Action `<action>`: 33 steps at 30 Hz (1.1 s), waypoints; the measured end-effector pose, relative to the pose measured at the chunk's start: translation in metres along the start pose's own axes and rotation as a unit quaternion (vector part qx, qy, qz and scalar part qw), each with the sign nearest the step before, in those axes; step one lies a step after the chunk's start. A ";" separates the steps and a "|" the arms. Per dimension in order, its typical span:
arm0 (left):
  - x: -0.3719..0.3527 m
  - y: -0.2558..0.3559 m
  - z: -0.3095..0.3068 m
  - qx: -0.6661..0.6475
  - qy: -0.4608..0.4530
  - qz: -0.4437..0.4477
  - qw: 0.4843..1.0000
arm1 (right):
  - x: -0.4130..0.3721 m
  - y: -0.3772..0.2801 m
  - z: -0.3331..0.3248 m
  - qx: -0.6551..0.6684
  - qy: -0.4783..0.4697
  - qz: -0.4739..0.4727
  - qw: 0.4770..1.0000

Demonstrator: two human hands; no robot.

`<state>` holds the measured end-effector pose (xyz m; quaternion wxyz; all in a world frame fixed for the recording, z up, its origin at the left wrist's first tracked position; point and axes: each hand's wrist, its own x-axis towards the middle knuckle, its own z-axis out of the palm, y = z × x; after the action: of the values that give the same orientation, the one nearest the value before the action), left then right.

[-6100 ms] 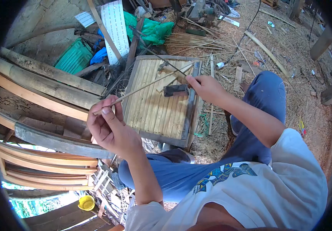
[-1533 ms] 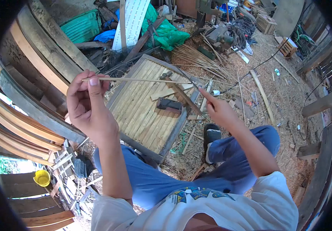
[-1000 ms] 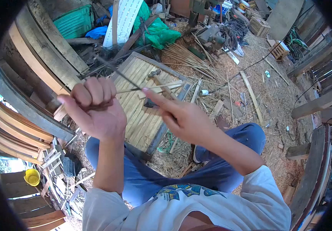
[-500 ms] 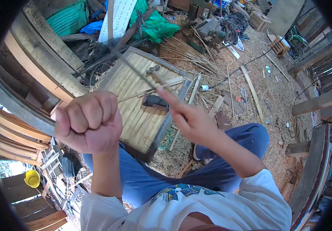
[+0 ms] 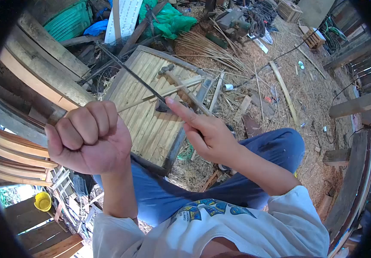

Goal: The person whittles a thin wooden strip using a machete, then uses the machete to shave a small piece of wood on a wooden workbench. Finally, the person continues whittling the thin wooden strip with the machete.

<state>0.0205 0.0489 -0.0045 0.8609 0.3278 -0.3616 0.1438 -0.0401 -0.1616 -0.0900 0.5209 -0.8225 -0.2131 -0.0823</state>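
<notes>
Left grip fisted round one stick; right grip clasping one tool (index extended).

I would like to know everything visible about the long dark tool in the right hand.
The long dark tool is narrow, almost straight, and looks like metal. The right hand holds its near end, with the forefinger extended along it; any handle is hidden. It slants toward the far left, seen against the slatted wooden panel and past its edge. In this view it crosses the thin stick; whether they touch, I cannot tell.
</notes>
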 end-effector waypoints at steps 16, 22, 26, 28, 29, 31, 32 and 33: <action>0.004 0.000 -0.008 -0.037 0.062 -0.004 0.997 | 0.004 0.014 0.002 -0.122 -0.018 0.090 0.988; 0.007 0.002 -0.012 -0.039 0.067 -0.003 0.997 | 0.000 0.012 -0.001 -0.135 0.001 0.056 0.989; 0.003 -0.002 -0.007 -0.045 0.051 -0.006 0.998 | -0.008 0.012 -0.002 -0.178 -0.024 0.061 0.982; 0.005 0.001 -0.009 -0.041 0.051 -0.011 0.998 | -0.003 0.026 -0.003 -0.145 -0.010 0.118 0.982; 0.005 0.002 -0.012 -0.037 0.058 -0.015 0.998 | -0.003 0.028 -0.003 -0.137 -0.007 0.111 0.984; 0.008 0.002 -0.013 -0.032 0.065 -0.014 0.997 | -0.001 0.029 -0.008 -0.124 -0.005 0.098 0.987; 0.008 0.002 -0.011 -0.031 0.065 -0.011 0.997 | -0.004 0.033 -0.003 -0.126 0.014 0.062 0.990; 0.008 0.002 -0.011 -0.031 0.066 -0.009 0.997 | -0.006 0.026 -0.002 -0.149 0.001 0.043 0.988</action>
<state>0.0311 0.0580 -0.0036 0.8940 0.2939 -0.3052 0.1459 -0.0338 -0.1747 -0.1123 0.3956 -0.8993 -0.1623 -0.0916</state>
